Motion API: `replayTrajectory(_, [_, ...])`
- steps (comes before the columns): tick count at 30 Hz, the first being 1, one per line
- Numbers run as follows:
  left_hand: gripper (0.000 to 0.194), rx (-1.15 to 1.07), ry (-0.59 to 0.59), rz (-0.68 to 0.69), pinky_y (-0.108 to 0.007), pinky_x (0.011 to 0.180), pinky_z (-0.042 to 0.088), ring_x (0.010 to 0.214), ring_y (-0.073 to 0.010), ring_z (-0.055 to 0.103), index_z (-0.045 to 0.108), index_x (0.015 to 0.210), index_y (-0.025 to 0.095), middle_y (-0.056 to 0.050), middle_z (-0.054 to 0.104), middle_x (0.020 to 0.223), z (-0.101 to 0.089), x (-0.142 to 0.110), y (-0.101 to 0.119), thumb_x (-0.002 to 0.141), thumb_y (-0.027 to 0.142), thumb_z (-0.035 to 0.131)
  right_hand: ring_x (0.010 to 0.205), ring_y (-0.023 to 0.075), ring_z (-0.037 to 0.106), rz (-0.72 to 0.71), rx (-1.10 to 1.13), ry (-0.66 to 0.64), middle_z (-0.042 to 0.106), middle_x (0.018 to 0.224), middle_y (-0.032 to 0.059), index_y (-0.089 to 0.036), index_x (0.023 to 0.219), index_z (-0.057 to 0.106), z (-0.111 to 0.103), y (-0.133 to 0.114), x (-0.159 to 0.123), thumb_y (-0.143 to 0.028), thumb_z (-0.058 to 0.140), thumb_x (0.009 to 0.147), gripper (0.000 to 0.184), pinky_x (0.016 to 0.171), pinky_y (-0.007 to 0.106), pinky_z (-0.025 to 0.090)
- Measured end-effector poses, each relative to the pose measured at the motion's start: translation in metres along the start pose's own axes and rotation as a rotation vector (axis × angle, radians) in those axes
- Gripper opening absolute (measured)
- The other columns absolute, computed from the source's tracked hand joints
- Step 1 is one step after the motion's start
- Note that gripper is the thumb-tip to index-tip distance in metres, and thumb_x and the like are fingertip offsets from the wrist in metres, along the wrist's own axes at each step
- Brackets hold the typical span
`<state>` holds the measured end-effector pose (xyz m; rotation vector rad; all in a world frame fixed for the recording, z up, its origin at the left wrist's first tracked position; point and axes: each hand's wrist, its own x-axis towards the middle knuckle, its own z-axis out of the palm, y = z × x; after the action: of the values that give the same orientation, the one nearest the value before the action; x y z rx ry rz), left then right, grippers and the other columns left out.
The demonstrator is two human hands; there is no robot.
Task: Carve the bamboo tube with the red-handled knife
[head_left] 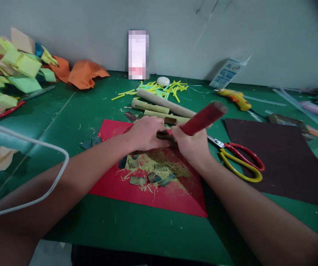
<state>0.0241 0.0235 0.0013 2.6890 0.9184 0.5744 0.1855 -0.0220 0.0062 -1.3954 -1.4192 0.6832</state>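
Observation:
My right hand (190,146) is wrapped round a tool with a thick red handle (205,118); the handle tilts up to the right, and its working end is hidden. Close beside it, my left hand (146,133) is closed and pressed down, and what its fingers hold is hidden. A dark brown strip (166,136) shows between the two hands; I cannot tell whether it belongs to the tool. Beneath them lies a red sheet (148,203), strewn with yellowish shavings (159,162) and several dark flat chips (138,180).
Bamboo-like sticks (152,106) lie beyond my hands, near cut yellow straws (175,88). Scissors (242,160) with red and yellow handles rest right, partly on a dark sheet (281,162). A yellow glue gun (236,99) lies behind. A white wire frame (37,139) crosses the left.

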Motion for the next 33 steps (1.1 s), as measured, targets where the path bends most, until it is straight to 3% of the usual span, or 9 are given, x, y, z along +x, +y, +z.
replayTrajectory(4, [0.033, 0.023, 0.010, -0.029, -0.035, 0.071, 0.042, 0.080, -0.0210, 0.061, 0.076, 0.083, 0.018, -0.005, 0.067, 0.083, 0.0008, -0.0003, 0.0016, 0.082, 0.051, 0.071, 0.050, 0.0096, 0.035, -0.012, 0.022, 0.081, 0.037, 0.047, -0.0057, -0.023, 0.048, 0.040, 0.0002, 0.0002, 0.0015, -0.017, 0.056, 0.073, 0.030, 0.050, 0.029, 0.029])
replayTrajectory(20, [0.034, -0.008, -0.009, 0.017, -0.035, 0.070, 0.041, 0.081, -0.0209, 0.060, 0.075, 0.082, 0.018, -0.005, 0.066, 0.083, -0.0001, 0.0000, -0.0029, 0.084, 0.052, 0.069, 0.052, 0.0094, 0.036, 0.006, -0.021, 0.006, 0.038, 0.050, -0.0058, -0.023, 0.050, 0.038, 0.0015, -0.0013, -0.0036, -0.019, 0.056, 0.071, 0.028, 0.051, 0.028, 0.030])
replayTrajectory(24, [0.033, 0.005, 0.012, -0.002, -0.036, 0.070, 0.041, 0.079, -0.0208, 0.061, 0.076, 0.082, 0.018, -0.005, 0.067, 0.083, 0.0014, -0.0001, -0.0031, 0.081, 0.051, 0.071, 0.051, 0.0095, 0.034, -0.005, 0.030, 0.090, 0.035, 0.049, -0.0057, -0.023, 0.050, 0.036, 0.0000, -0.0016, -0.0020, -0.017, 0.056, 0.074, 0.031, 0.052, 0.028, 0.031])
replayTrajectory(30, [0.032, -0.001, 0.018, -0.030, -0.037, 0.071, 0.043, 0.079, -0.0207, 0.061, 0.075, 0.082, 0.020, -0.004, 0.068, 0.083, 0.0013, 0.0001, -0.0008, 0.079, 0.051, 0.072, 0.047, 0.0104, 0.038, 0.032, 0.147, 0.104, 0.044, 0.049, -0.0022, -0.022, 0.051, 0.050, -0.0005, 0.0019, 0.0003, -0.043, 0.055, 0.087, 0.042, 0.048, 0.028, 0.032])
replayTrajectory(33, [0.031, 0.026, 0.020, -0.011, -0.035, 0.070, 0.042, 0.078, -0.0196, 0.061, 0.075, 0.080, 0.020, -0.003, 0.067, 0.081, 0.0014, -0.0001, -0.0013, 0.080, 0.051, 0.072, 0.053, 0.0128, 0.045, 0.011, 0.161, 0.154, 0.051, 0.056, 0.0011, -0.022, 0.055, 0.058, 0.0011, 0.0044, -0.0003, -0.041, 0.050, 0.087, 0.038, 0.050, 0.028, 0.035])
